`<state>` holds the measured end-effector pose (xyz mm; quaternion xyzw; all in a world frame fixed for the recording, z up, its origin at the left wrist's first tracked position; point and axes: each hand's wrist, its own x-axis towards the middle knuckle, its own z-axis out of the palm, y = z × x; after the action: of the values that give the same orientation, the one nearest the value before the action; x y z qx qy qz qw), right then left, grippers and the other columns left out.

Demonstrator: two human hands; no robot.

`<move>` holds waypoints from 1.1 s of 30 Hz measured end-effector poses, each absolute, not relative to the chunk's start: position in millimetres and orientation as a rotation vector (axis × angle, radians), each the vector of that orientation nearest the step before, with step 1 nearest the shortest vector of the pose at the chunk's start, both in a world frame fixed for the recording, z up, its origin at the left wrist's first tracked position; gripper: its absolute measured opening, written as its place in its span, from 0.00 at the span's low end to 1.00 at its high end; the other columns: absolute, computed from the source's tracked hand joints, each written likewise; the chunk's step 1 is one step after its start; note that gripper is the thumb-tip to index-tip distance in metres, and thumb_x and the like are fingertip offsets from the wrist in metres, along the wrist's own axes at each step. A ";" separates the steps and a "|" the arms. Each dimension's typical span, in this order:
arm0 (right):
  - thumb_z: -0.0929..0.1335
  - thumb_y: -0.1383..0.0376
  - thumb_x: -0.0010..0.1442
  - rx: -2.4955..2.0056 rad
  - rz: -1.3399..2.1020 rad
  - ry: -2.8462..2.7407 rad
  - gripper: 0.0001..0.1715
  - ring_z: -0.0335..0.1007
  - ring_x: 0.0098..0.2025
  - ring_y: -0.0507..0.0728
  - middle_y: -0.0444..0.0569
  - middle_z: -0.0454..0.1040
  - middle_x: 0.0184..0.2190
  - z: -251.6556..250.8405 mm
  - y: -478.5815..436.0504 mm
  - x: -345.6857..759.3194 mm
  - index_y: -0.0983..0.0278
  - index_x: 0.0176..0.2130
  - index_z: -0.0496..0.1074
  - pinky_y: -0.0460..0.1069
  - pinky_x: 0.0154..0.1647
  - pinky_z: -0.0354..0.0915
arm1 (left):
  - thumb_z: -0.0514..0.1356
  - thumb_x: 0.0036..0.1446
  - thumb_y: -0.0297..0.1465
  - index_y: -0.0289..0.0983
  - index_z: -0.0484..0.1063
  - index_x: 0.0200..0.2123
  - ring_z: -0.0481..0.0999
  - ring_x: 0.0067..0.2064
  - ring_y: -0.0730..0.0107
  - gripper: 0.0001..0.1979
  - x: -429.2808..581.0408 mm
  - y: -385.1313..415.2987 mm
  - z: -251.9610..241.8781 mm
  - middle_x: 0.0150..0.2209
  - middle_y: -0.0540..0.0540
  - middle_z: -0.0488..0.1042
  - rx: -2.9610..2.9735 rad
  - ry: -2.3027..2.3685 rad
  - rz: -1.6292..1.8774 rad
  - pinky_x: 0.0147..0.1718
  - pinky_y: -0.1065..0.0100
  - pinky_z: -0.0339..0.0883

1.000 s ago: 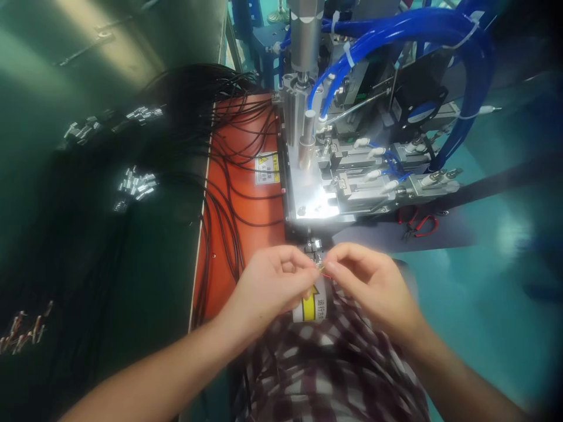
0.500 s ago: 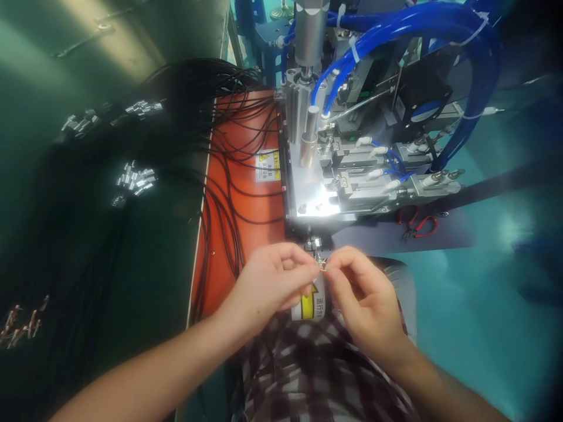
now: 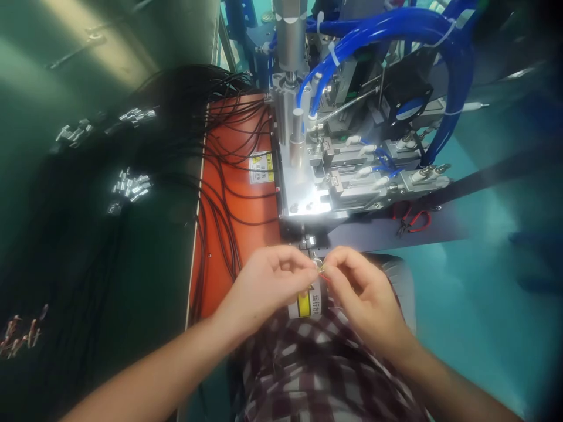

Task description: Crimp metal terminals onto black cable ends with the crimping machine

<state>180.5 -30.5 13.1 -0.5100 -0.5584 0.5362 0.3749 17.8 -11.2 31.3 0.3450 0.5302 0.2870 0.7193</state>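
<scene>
- Left hand (image 3: 268, 281) and right hand (image 3: 365, 293) meet at mid-frame. The fingers of both are closed in a fine pinch on one thin wire end (image 3: 322, 268), yellowish-red and too small to detail.
- The wire end sits at 6 o'clock of a small steel fixture (image 3: 310, 241), near it; contact cannot be told. Judgement: the two-handed pinch steadies a limp, slender piece.
- Machine base plate (image 3: 303, 196), at 12 o'clock of the hands, is bright polished metal. Glossy blue hoses (image 3: 396, 23) arch above it.
- Orange panel (image 3: 233, 199), at 10 o'clock, carries slack, rubbery black cables (image 3: 220, 193); their metal plugs (image 3: 132, 186) lie at 9 o'clock.
- Red-handled pliers (image 3: 413, 220) lie at 2 o'clock, untouched.
</scene>
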 end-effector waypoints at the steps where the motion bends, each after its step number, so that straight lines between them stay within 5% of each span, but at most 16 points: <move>1: 0.63 0.66 0.66 -1.310 1.385 -1.416 0.09 0.57 0.25 0.48 0.40 0.63 0.26 13.3 -29.9 180.6 0.62 0.31 0.64 0.42 0.25 0.58 | 0.64 0.50 0.30 0.33 0.73 0.26 0.52 0.16 0.87 0.06 18.0 -11.0 31.3 0.15 0.57 0.60 0.754 1.176 0.630 0.15 0.81 0.48; 5: 0.63 0.66 0.66 -1.304 1.484 -1.353 0.09 0.53 0.22 0.48 0.38 0.60 0.23 12.3 -26.6 181.1 0.62 0.31 0.64 0.42 0.21 0.55 | 0.65 0.49 0.31 0.33 0.72 0.25 0.53 0.15 0.86 0.07 16.1 -10.0 29.7 0.15 0.55 0.63 0.720 1.163 0.566 0.14 0.80 0.47; 10: 0.64 0.68 0.65 -1.207 1.440 -1.415 0.09 0.61 0.28 0.49 0.41 0.65 0.27 10.7 -22.5 181.7 0.63 0.31 0.66 0.43 0.28 0.61 | 0.66 0.49 0.30 0.32 0.72 0.26 0.54 0.15 0.86 0.07 12.3 -9.1 27.8 0.16 0.53 0.66 0.689 1.086 0.521 0.14 0.80 0.46; 16: 0.65 0.66 0.64 -1.242 1.472 -1.339 0.07 0.63 0.27 0.49 0.42 0.68 0.27 10.7 -23.8 182.3 0.62 0.33 0.68 0.44 0.26 0.62 | 0.64 0.50 0.29 0.33 0.71 0.26 0.53 0.15 0.87 0.06 13.8 -11.0 28.7 0.16 0.55 0.64 0.673 1.128 0.570 0.14 0.80 0.45; 23: 0.68 0.71 0.61 -1.273 0.982 -1.558 0.05 0.68 0.32 0.52 0.45 0.73 0.33 10.5 -26.3 186.3 0.61 0.35 0.73 0.46 0.29 0.64 | 0.63 0.52 0.28 0.33 0.70 0.26 0.53 0.15 0.86 0.06 16.2 -12.8 29.7 0.15 0.56 0.62 0.697 1.156 0.595 0.14 0.81 0.45; 33: 0.69 0.77 0.57 -1.079 0.436 -1.928 0.20 0.76 0.35 0.55 0.47 0.79 0.36 -0.3 -31.5 196.7 0.57 0.45 0.75 0.50 0.35 0.70 | 0.62 0.53 0.29 0.33 0.70 0.27 0.54 0.15 0.87 0.06 14.6 -11.8 27.6 0.18 0.54 0.66 0.708 1.136 0.606 0.14 0.80 0.46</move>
<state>196.7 -31.5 -0.3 -0.4324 -0.7729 0.1747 0.4302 14.6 -11.8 27.6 0.3230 0.5183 0.2765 0.7420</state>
